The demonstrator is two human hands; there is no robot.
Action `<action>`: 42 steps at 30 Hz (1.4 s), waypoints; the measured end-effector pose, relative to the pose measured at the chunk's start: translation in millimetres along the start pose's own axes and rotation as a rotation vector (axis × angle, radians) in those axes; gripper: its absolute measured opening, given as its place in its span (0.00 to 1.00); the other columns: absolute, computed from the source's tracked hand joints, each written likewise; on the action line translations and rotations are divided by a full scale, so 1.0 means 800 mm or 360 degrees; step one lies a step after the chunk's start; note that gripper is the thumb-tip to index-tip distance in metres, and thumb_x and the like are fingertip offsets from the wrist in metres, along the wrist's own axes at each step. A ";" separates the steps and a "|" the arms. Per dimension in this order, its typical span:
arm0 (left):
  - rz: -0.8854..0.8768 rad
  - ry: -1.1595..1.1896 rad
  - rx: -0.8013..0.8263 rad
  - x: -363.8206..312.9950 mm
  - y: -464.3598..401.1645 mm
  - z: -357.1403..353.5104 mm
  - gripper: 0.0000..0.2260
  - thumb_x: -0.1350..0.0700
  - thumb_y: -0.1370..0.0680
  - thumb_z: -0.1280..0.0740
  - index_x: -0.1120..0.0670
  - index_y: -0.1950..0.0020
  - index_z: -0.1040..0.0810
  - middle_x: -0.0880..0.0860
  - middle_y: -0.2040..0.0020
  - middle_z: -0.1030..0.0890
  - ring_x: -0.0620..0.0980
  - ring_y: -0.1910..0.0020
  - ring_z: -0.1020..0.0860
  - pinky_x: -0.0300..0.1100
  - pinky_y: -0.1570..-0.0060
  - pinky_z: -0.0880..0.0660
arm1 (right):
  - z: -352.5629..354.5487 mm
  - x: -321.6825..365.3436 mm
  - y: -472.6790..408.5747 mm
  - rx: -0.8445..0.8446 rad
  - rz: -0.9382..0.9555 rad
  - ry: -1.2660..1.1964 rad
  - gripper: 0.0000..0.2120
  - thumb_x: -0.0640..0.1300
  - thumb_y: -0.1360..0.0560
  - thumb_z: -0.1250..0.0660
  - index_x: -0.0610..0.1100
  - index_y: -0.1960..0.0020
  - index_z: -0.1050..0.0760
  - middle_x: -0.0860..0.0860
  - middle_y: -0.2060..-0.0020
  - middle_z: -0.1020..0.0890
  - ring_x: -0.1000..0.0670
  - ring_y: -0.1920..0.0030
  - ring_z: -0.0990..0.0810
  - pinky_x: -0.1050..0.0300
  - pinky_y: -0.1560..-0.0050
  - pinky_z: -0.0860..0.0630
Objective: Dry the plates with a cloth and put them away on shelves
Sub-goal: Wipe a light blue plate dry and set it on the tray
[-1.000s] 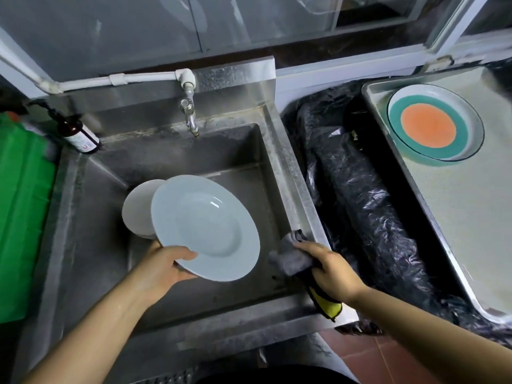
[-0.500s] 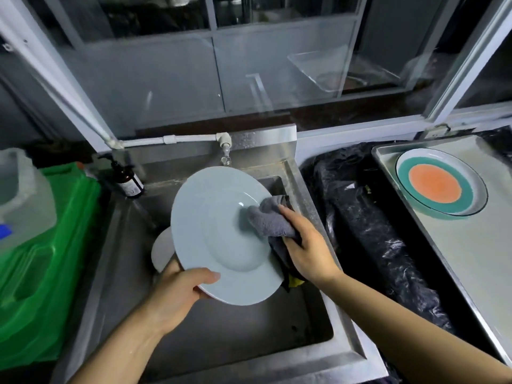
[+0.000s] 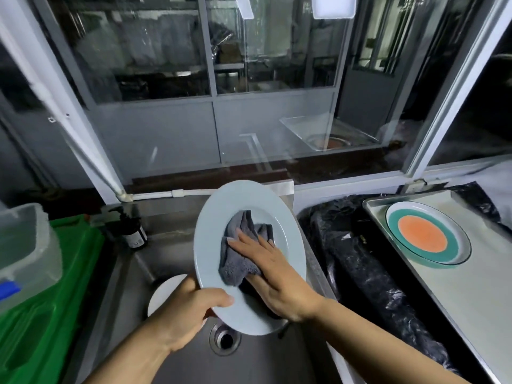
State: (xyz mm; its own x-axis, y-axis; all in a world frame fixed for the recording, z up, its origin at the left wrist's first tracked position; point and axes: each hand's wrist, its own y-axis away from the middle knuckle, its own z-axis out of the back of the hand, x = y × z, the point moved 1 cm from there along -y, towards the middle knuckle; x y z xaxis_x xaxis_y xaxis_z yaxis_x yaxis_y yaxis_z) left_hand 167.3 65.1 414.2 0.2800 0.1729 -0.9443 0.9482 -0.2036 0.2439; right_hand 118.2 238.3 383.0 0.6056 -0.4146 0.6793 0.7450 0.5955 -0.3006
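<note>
Right now, from the head view, the pale blue plate is tipped up on edge over the sink, its face turned toward the person. The left hand grips its lower rim, thumb curled over the front and the other fingers hidden behind, so I cannot tell how they lie. The right hand lies flat on the plate's well, fingers straight and close together, pressing a grey cloth against the glaze; the cloth bunches out above and left of those fingertips.

The plate looks stiff and glazed, probably ceramic, so I would judge it moderately heavy, breakable, and slick if it is wet (hence the thumb-over-rim hold, which seems the right place to take it). The cloth is soft and limp; it goes only where the palm pushes it. A slip from the left hand would drop the plate onto the steel basin just beneath.

Below and left of the left hand a second white plate rests in the sink, mostly hidden. Well off to the right of the right hand, beyond black plastic sheeting, a plate with an orange centre and green ring sits on a steel worktop. Left of the left hand stand a dark pump bottle and a green crate.
</note>
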 end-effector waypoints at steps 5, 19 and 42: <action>-0.0099 -0.0018 -0.0111 -0.010 -0.010 -0.001 0.24 0.68 0.42 0.33 0.63 0.46 0.22 0.59 0.56 0.15 0.52 0.58 0.16 0.40 0.65 0.21 | 0.019 -0.034 -0.035 -0.0232 -0.0358 0.0554 0.26 0.58 0.24 0.58 0.71 0.27 0.54 0.64 0.23 0.52 0.50 0.21 0.59 0.43 0.24 0.63; -0.0061 0.0092 -0.0128 -0.006 -0.043 0.005 0.27 0.69 0.42 0.35 0.58 0.43 0.22 0.60 0.50 0.16 0.56 0.53 0.17 0.45 0.60 0.20 | -0.006 0.011 -0.015 -0.0272 -0.0374 -0.0531 0.25 0.47 0.19 0.42 0.62 0.25 0.41 0.71 0.29 0.36 0.65 0.26 0.41 0.62 0.26 0.45; -0.0080 -0.0031 -0.0180 -0.026 -0.051 0.008 0.27 0.66 0.42 0.33 0.57 0.43 0.23 0.56 0.54 0.15 0.53 0.55 0.18 0.45 0.61 0.23 | 0.045 -0.102 -0.046 -0.0262 -0.0342 0.0337 0.22 0.61 0.21 0.53 0.69 0.27 0.49 0.56 0.22 0.47 0.55 0.21 0.55 0.46 0.22 0.53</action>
State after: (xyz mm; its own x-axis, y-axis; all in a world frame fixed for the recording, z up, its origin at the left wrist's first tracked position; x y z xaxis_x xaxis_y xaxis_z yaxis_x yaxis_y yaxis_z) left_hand 121.7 63.3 422.6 0.2296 0.1614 -0.9598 0.9722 -0.0850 0.2182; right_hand 31.6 275.0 362.7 0.4615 -0.6627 0.5898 0.8866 0.3672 -0.2811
